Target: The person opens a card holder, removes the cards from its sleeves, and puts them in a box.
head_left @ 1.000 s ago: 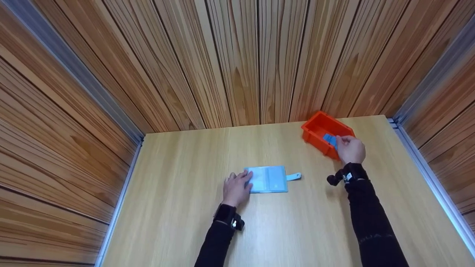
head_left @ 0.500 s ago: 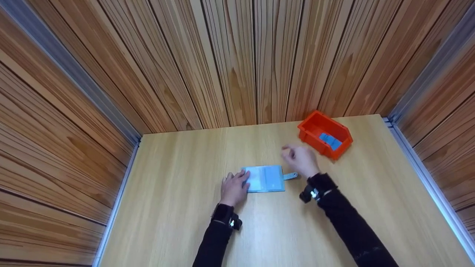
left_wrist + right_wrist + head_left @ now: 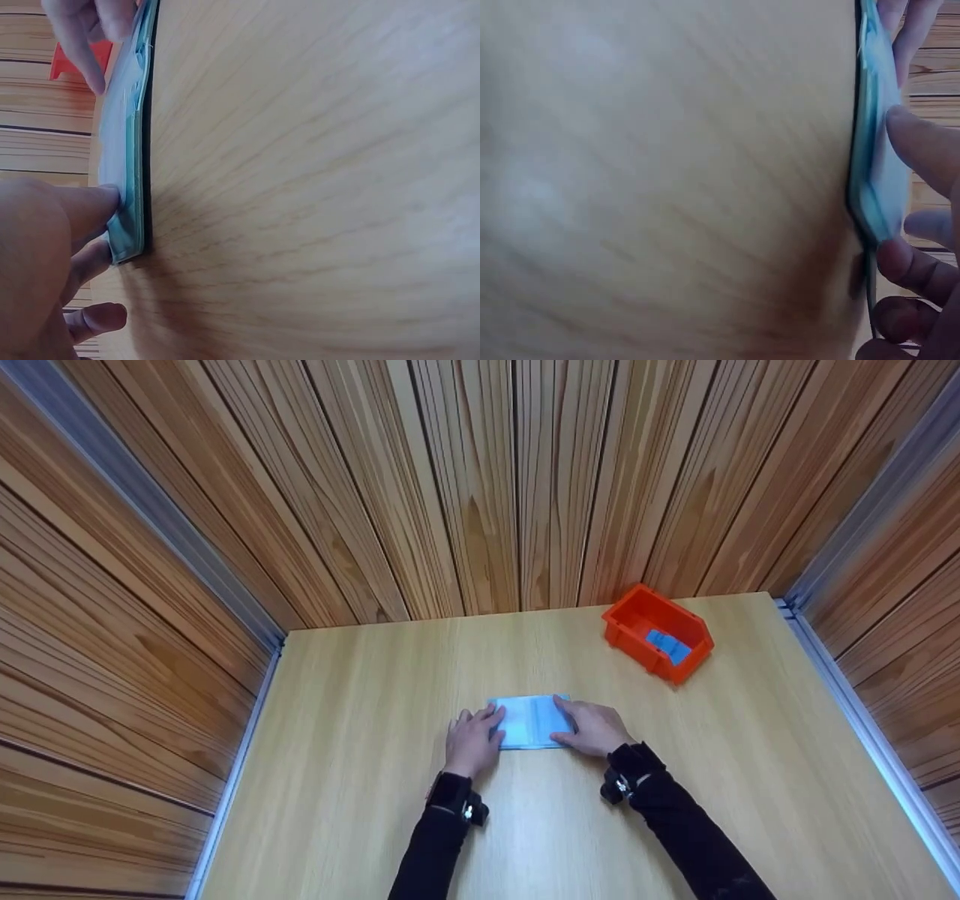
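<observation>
A light blue card holder [image 3: 523, 723] lies spread flat, with clear sleeves over its inside. My left hand [image 3: 472, 742] rests on its left end; in the left wrist view the thumb [image 3: 94, 202] presses the inner surface and the other fingers lie loosely about the corner. At the opposite end my right hand [image 3: 595, 727] holds the holder, thumb [image 3: 922, 150] on top and several curled fingers [image 3: 900, 262] at the outer edge. That hand hides the snap strap in the head view; a narrow strip [image 3: 871, 277] hangs past the edge in the right wrist view.
Near the table's back right stands an orange bin [image 3: 630, 645] with blue pieces [image 3: 667, 646] inside. Wood-panelled walls [image 3: 487, 510] enclose the pale wooden table [image 3: 375, 682] at the back and both sides, with metal rails along the sides.
My right hand has left the blue pieces in the orange bin and swung leftward and nearer, onto the card holder's right end. The left hand has stayed in place.
</observation>
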Demonstrator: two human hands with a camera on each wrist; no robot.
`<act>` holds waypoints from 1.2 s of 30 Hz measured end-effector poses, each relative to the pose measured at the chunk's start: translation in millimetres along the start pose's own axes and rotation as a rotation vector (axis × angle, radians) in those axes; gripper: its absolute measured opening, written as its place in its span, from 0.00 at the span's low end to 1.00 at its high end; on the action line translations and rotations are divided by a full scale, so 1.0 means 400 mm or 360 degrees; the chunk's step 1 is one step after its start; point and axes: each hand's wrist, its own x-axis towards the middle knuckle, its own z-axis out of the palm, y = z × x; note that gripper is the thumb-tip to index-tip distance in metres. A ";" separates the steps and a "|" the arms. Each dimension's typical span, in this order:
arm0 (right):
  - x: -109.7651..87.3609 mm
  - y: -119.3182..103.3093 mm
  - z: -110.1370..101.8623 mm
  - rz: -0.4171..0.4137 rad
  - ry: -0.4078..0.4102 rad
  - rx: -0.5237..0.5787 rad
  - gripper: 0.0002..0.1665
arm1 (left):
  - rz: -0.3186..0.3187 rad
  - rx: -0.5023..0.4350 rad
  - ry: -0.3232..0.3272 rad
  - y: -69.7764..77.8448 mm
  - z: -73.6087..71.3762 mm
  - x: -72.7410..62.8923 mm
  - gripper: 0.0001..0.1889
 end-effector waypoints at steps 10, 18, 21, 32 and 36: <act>0.016 0.022 0.001 0.0072 -0.0016 0.0091 0.45 | 0.0034 -0.0002 0.0025 -0.001 0.004 0.001 0.25; 0.014 0.008 0.011 0.0035 0.0150 0.0195 0.28 | 0.0039 -0.0008 0.0013 -0.008 0.000 0.002 0.25; 0.015 0.002 0.016 -0.0025 0.0307 0.0231 0.11 | 0.0040 -0.0023 0.0010 -0.010 0.002 0.002 0.25; 0.011 0.007 0.022 0.0194 0.0272 0.0524 0.12 | -0.0006 -0.0069 0.0032 -0.013 0.016 -0.006 0.25; 0.013 0.010 0.010 0.0257 0.0257 0.0556 0.11 | -0.0007 -0.0052 0.0050 -0.004 0.010 0.004 0.26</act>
